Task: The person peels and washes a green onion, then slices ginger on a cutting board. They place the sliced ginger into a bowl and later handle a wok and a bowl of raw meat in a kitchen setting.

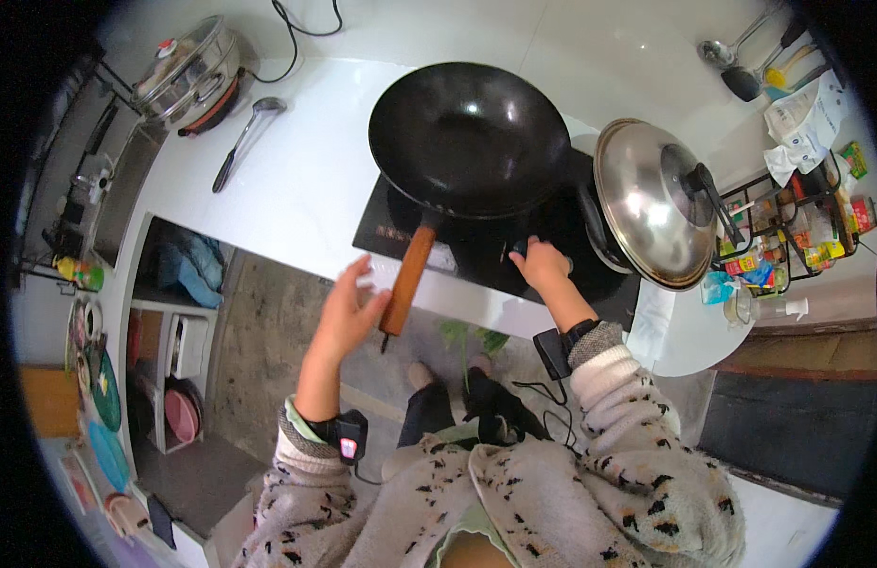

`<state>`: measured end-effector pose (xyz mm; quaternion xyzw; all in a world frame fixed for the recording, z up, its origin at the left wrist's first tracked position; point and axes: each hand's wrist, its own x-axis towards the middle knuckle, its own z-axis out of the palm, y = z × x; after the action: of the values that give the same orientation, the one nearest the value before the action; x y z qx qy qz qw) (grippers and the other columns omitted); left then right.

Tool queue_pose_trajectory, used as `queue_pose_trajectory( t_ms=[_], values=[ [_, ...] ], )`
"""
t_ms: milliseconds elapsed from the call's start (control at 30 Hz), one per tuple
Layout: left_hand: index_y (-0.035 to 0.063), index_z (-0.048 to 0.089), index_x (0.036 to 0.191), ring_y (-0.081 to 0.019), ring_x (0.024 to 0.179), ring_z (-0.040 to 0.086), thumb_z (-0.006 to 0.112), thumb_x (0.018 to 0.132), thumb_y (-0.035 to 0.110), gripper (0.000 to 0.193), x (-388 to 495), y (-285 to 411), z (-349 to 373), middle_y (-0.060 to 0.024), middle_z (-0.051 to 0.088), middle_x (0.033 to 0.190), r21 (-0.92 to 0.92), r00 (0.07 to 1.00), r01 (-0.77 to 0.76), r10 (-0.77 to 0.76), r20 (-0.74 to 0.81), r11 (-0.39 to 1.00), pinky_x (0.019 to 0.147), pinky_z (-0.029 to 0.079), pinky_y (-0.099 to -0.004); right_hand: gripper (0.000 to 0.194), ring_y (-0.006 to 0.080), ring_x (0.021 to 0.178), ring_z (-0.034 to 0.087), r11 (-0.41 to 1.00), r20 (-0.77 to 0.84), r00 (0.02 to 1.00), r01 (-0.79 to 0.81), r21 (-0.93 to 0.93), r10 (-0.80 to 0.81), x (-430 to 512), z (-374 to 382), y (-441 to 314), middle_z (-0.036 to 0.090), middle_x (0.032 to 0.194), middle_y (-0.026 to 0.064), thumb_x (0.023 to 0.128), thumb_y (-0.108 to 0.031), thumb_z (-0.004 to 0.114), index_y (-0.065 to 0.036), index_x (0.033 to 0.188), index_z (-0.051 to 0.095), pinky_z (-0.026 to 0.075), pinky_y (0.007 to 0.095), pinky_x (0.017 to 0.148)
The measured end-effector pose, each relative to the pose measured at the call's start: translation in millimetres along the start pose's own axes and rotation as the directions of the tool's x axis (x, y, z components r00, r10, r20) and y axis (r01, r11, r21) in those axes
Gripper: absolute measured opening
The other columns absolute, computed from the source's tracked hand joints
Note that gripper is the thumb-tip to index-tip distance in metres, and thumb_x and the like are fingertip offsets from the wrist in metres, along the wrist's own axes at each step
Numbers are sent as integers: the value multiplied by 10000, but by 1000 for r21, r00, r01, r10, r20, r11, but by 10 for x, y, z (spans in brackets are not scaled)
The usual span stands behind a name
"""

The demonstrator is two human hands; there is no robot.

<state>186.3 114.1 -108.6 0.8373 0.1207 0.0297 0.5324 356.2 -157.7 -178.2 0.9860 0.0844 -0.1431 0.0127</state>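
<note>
A black wok [470, 142] sits on the black glass cooktop [382, 213], its wooden handle [409, 284] pointing towards me over the counter's front edge. My left hand [350, 305] is beside that handle, fingers apart; whether the thumb touches the wood is unclear. My right hand [541, 263] is over the cooktop's front part, its fingers curled at a small dark knob-like thing [520, 248]; the grip is partly hidden. To the right, a domed metal lid [651, 206] with a black handle leans tilted on a dark pan [598, 227].
A ladle [247, 142] lies on the white counter [303, 156], left of the wok. A steamer pot [190, 71] stands at the back left. A black wire rack [786, 241] with seasonings is at the right, below hanging utensils [754, 67]. Open shelves [172, 369] are at the left.
</note>
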Motion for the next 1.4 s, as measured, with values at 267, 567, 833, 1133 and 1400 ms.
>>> queue_pose_trajectory(
  t_ms=[267, 567, 833, 1133, 1400],
  values=[
    [15, 258, 1358, -201, 822, 600, 602, 832, 196, 654, 165, -144, 104, -187, 584, 1020, -235, 934, 129, -38, 356, 964, 707, 485, -306, 354, 304, 836, 635, 972, 104, 976, -203, 119, 191, 160, 60, -196, 644, 887, 175, 799, -357, 627, -18, 902, 621, 517, 386, 697],
    [13, 289, 1336, -130, 698, 573, 577, 848, 169, 587, 244, -212, 267, -102, 613, 883, -307, 924, 179, -53, 379, 935, 631, 470, -275, 288, 315, 836, 631, 983, 91, 989, -129, 131, 118, 221, 188, -137, 640, 889, 181, 787, -240, 650, -16, 965, 619, 515, 382, 700],
    [1, 312, 1313, -138, 689, 583, 585, 832, 172, 579, 247, -215, 271, -102, 604, 849, -356, 924, 213, -69, 376, 910, 632, 473, -275, 372, 330, 873, 608, 994, 127, 986, 104, 46, -109, 264, 199, 19, 611, 929, 190, 794, -223, 641, -35, 1097, 536, 512, 409, 712],
    [9, 307, 1318, -134, 657, 582, 569, 854, 169, 557, 246, -214, 274, -97, 605, 829, -351, 921, 212, -66, 384, 912, 602, 473, -277, 386, 326, 872, 599, 980, 124, 972, 198, 27, -199, 271, 172, 65, 606, 912, 189, 790, -220, 641, -34, 1108, 525, 503, 411, 725],
    [-8, 322, 1302, -140, 642, 583, 589, 822, 186, 582, 233, -191, 285, -99, 594, 825, -352, 930, 227, -94, 356, 908, 598, 472, -273, 381, 323, 882, 594, 982, 109, 976, 185, 24, -187, 254, 159, 57, 609, 898, 189, 789, -205, 642, -26, 1104, 524, 502, 406, 728]
  ],
)
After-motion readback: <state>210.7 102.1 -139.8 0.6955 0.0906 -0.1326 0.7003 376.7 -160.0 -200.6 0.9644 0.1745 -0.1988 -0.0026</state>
